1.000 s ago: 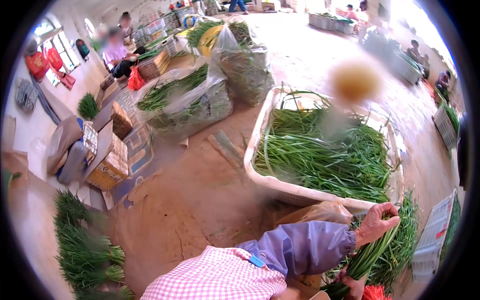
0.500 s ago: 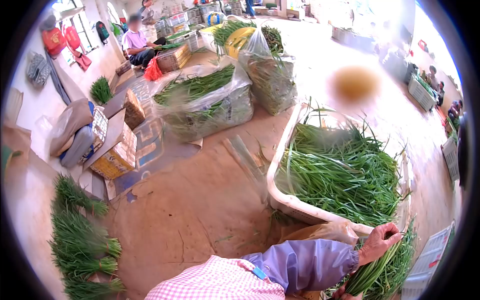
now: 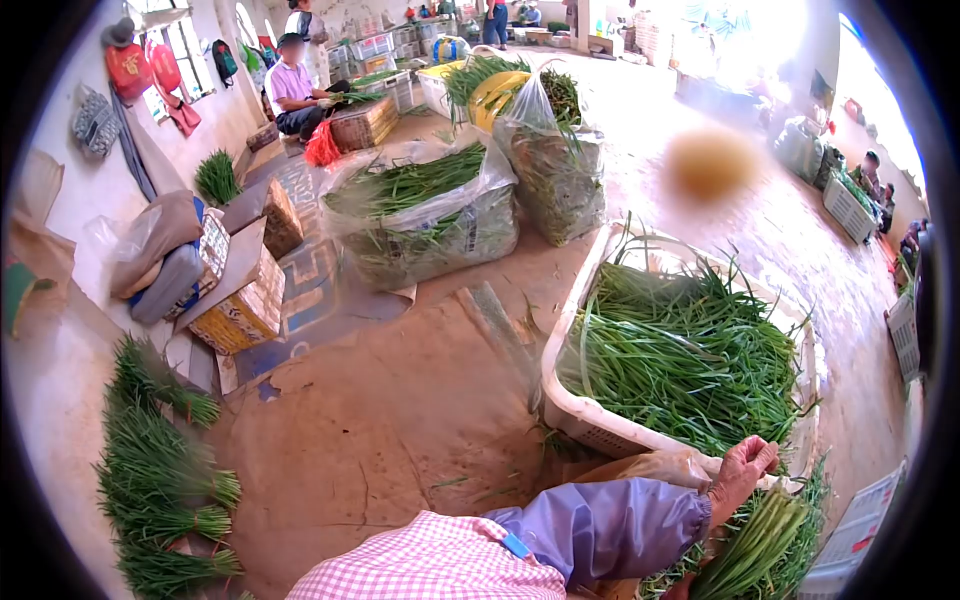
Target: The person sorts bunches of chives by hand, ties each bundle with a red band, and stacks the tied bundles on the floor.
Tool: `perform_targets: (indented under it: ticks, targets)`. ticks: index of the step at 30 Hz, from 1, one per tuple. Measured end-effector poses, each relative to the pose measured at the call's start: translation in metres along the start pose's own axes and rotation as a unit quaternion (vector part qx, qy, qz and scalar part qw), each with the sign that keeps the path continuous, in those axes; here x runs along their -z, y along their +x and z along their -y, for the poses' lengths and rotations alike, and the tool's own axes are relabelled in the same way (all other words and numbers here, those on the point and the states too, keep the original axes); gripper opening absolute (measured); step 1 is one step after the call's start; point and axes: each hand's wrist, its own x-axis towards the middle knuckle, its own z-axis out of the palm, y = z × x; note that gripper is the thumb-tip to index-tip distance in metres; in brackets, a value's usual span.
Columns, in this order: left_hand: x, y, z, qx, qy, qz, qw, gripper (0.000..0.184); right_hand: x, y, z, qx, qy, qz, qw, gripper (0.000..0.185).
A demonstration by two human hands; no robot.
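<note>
My left hand (image 3: 742, 476), in a purple sleeve, is raised over the near rim of a white crate (image 3: 652, 430). Its fingertips are pinched together; whatever they hold, if anything, is too small to make out. Long green chives (image 3: 690, 345) fill the crate in a loose heap. Just below the hand, a bunch of chives (image 3: 755, 545) slants up over more loose greens. Only a sliver of my right hand (image 3: 682, 588) shows at the bottom edge, closed around the lower end of that bunch; the rest is cut off.
Tied chive bundles (image 3: 170, 490) lie along the left wall. Bagged greens (image 3: 425, 225) and a tall bag (image 3: 550, 175) stand ahead. Cartons (image 3: 235, 310) are at left, a white basket (image 3: 855, 535) at lower right. A person (image 3: 292, 90) sits at the back; others are farther off.
My left hand has moved a little left and up, away from the bunch's upper end. The bunch now looks more spread, and less of my right hand shows. The view has shifted slightly.
</note>
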Motion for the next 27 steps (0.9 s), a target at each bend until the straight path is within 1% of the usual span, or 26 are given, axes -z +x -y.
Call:
perform_targets:
  ticks: [2,3,4,6,7,8,9,10,12,13,16,18,22,27]
  targets:
    - [0.002,0.000,-0.002,0.021,0.011,0.014,1.000,0.024,-0.002,0.001,0.002,0.006,-0.001,0.004,1.000,0.062]
    - [-0.001,-0.003,-0.003,0.031,-0.015,0.036,0.999,0.028,-0.002,0.002,0.001,0.003,-0.005,0.000,1.000,0.062]
    - [-0.003,-0.005,-0.002,0.029,-0.013,0.038,0.999,0.028,-0.002,0.003,0.003,0.007,-0.005,0.000,1.000,0.062]
    - [-0.003,-0.009,0.006,0.104,-0.030,0.115,0.988,0.033,-0.005,0.004,0.003,0.005,-0.010,-0.003,1.000,0.061]
    - [-0.003,-0.010,0.014,0.100,0.051,0.124,0.986,0.041,-0.005,0.005,0.005,0.009,-0.014,-0.001,1.000,0.061]
    - [-0.001,-0.008,0.017,0.138,0.063,0.185,0.971,0.043,-0.006,0.006,0.005,0.004,-0.017,-0.005,1.000,0.060]
    - [-0.006,-0.012,0.024,0.157,0.053,0.160,0.973,0.047,-0.009,0.008,0.004,0.003,-0.022,-0.006,1.000,0.060]
    - [-0.019,-0.022,0.017,0.178,0.042,0.134,0.974,0.052,-0.011,0.009,0.005,0.000,-0.024,-0.008,1.000,0.060]
    - [-0.026,-0.034,-0.008,0.231,-0.031,0.126,0.964,0.045,-0.016,0.014,0.007,-0.004,-0.034,-0.013,0.999,0.059]
    - [-0.026,-0.035,-0.013,0.250,-0.049,0.155,0.955,0.044,-0.019,0.016,0.008,-0.006,-0.038,-0.012,0.999,0.059]
    - [-0.012,-0.038,-0.031,0.258,-0.063,0.249,0.931,0.042,-0.027,0.024,0.011,-0.013,-0.052,-0.017,0.998,0.058]
    - [-0.002,-0.040,-0.044,0.261,-0.067,0.284,0.920,0.041,-0.032,0.029,0.012,-0.018,-0.058,-0.020,0.998,0.058]
    - [0.011,-0.040,-0.061,0.254,-0.066,0.326,0.908,0.039,-0.037,0.036,0.012,-0.028,-0.065,-0.027,0.997,0.057]
    - [0.017,-0.038,-0.070,0.244,-0.068,0.352,0.901,0.037,-0.039,0.037,0.011,-0.031,-0.066,-0.024,0.997,0.056]
